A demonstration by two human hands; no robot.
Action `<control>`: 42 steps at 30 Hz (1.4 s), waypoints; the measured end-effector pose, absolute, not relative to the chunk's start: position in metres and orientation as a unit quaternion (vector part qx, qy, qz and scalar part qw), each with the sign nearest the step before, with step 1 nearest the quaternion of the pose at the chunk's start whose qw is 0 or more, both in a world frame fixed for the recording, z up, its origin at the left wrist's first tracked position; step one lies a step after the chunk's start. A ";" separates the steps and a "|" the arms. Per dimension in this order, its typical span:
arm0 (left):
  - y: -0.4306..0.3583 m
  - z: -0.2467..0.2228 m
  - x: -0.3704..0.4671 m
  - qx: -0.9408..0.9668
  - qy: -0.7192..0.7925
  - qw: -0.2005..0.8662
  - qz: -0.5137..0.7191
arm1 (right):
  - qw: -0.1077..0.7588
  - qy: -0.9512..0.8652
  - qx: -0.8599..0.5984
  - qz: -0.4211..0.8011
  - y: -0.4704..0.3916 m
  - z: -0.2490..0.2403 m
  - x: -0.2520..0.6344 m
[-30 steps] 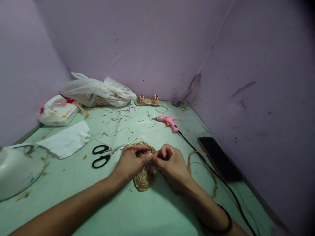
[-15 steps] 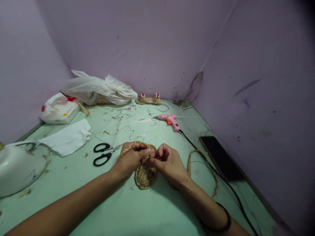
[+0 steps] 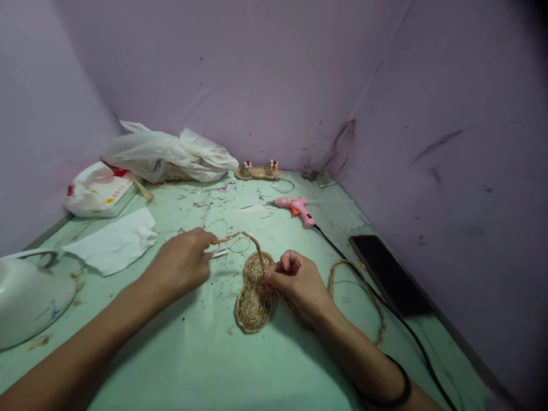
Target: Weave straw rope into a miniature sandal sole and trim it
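You're moving left hand (image 3: 184,260) off tan figure-eight woven-straw mat (image 3: 253,311), exposing it on pale-green tabletop (image 3: 205,365); left fingers curling at tan braided cord (image 3: 244,233), hold unclear; right hand (image 3: 302,282) pinching mat's edge, apparently steadying alone.

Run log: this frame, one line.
left hand: pinching braided cord leading to woven piece | right hand: at woven piece's right edge | glue gun: lying on table
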State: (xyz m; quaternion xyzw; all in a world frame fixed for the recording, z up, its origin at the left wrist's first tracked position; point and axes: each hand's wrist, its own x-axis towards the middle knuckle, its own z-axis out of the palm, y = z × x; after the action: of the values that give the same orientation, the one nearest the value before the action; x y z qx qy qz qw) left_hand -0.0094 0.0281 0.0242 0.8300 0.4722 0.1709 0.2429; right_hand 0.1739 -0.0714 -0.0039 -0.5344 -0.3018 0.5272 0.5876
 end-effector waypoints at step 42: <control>-0.032 0.032 0.006 0.826 0.398 0.397 0.039 | 0.651 -0.237 -0.453 0.561 -0.073 0.000 0.170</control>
State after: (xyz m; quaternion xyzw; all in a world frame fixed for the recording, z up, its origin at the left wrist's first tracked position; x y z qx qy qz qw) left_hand 0.0059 -0.0324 0.0323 0.8257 0.3984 0.0385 0.3974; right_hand 0.1703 -0.0735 -0.0003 -0.4525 -0.2371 0.5614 0.6510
